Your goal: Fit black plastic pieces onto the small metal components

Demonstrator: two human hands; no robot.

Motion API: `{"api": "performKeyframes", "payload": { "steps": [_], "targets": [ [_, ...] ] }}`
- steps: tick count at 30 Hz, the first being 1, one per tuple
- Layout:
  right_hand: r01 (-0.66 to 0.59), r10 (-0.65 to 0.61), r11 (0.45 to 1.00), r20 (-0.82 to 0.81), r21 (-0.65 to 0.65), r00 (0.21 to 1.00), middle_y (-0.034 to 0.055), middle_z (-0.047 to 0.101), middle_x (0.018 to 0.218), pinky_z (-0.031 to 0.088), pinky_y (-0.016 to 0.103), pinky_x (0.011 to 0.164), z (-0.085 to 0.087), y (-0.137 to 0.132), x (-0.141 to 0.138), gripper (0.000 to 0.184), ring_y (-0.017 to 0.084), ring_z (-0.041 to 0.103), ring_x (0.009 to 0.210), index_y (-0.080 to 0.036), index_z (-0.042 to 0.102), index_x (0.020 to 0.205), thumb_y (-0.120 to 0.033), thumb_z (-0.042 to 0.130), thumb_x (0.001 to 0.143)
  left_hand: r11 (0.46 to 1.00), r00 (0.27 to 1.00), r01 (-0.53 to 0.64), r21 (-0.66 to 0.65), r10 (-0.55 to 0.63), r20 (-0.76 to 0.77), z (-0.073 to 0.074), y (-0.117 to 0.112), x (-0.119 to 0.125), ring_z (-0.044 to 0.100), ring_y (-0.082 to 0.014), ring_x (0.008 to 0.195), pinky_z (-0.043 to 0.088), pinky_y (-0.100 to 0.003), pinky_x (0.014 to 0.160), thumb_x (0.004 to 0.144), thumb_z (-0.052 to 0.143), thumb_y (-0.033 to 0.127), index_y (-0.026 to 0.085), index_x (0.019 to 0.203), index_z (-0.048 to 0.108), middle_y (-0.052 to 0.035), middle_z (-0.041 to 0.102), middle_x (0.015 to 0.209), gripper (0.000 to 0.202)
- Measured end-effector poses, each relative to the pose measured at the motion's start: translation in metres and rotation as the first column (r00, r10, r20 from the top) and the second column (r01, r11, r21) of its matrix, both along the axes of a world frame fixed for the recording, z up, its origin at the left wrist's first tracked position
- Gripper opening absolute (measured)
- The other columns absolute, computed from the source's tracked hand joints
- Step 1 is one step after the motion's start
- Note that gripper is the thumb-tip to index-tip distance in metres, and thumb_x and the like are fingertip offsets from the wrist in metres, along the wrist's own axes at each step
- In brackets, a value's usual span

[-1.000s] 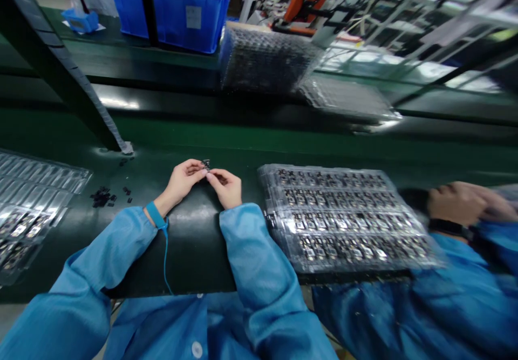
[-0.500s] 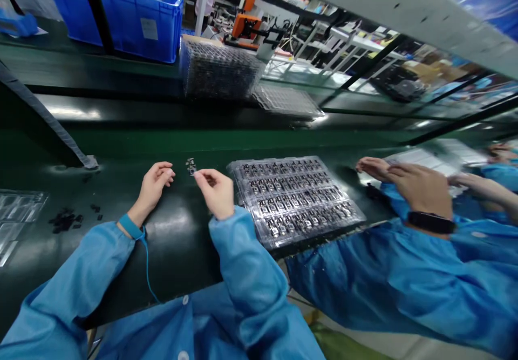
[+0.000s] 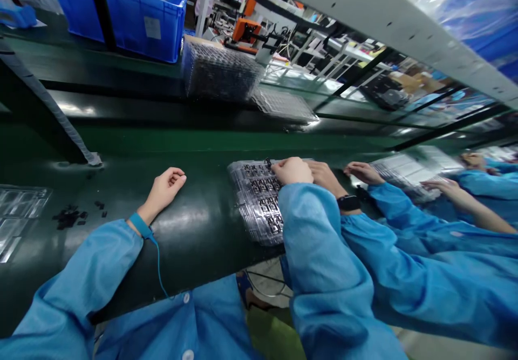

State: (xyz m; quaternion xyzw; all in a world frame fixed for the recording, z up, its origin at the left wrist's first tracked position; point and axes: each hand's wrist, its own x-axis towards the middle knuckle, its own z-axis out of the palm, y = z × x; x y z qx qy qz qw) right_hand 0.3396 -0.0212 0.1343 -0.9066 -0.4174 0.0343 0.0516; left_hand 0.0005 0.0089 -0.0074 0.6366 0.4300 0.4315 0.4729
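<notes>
My right hand (image 3: 294, 172) is over the far edge of a clear plastic tray (image 3: 243, 209) that holds rows of small black-and-silver components. Between its thumb and fingers is one small metal-and-black component (image 3: 267, 163), held above the tray's back row. My forearm and hand cover much of the tray's right side. Over the dark green bench, to the left of the tray, my left hand (image 3: 167, 186) hovers with fingers curled in and nothing visible in them. A blue wrist strap (image 3: 140, 225) with a thin cord circles the left wrist.
Small black pieces (image 3: 68, 217) lie scattered at left beside a clear tray (image 3: 20, 203). A co-worker's hand (image 3: 327, 178) reaches to the same tray from the right. Behind are a taped post (image 3: 68, 120), a blue bin (image 3: 133, 25) and stacked clear trays (image 3: 220, 71).
My right hand has carried the small component rightward to the tray's back row. My left hand has shifted slightly right. The co-worker's watch-wearing hand has come left to the tray.
</notes>
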Motion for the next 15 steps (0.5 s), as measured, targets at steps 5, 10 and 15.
{"api": "performKeyframes", "payload": {
  "steps": [5,10,15],
  "targets": [
    [-0.054,0.050,0.995,-0.056,-0.081,0.997,0.0153,0.074,0.085,0.050,0.032,0.075,-0.019,0.009,0.022,0.017,0.025,0.070,0.086,-0.013,0.078,0.086,-0.028,0.071,0.079,1.000,0.999,0.003,0.018,-0.002,-0.034,0.006,-0.002,0.001,0.056,-0.0127,0.063,0.043,-0.024,0.059,0.087,0.061,0.042,0.018,0.097,0.064,-0.0007,0.061,0.074,0.026],
    [-0.085,0.073,0.987,-0.093,-0.139,0.993,0.0127,0.075,0.084,0.051,0.030,0.078,-0.029,0.014,0.032,0.018,0.026,0.071,0.089,-0.014,0.078,0.084,-0.030,0.072,0.079,1.000,0.998,0.017,0.016,-0.016,-0.063,0.008,-0.003,0.001,0.055,-0.0126,0.064,0.043,-0.023,0.060,0.087,0.061,0.042,0.018,0.096,0.064,0.0000,0.060,0.073,0.026],
    [-0.039,0.032,0.984,-0.046,-0.176,0.998,0.0144,0.075,0.091,0.052,0.033,0.083,-0.028,0.015,0.032,0.024,0.028,0.071,0.094,-0.017,0.079,0.086,-0.038,0.074,0.075,1.000,0.994,0.023,0.016,-0.021,-0.106,0.008,-0.003,0.001,0.056,-0.0126,0.065,0.043,-0.023,0.061,0.088,0.059,0.041,0.018,0.097,0.064,0.0003,0.061,0.073,0.025]
  ]
}}
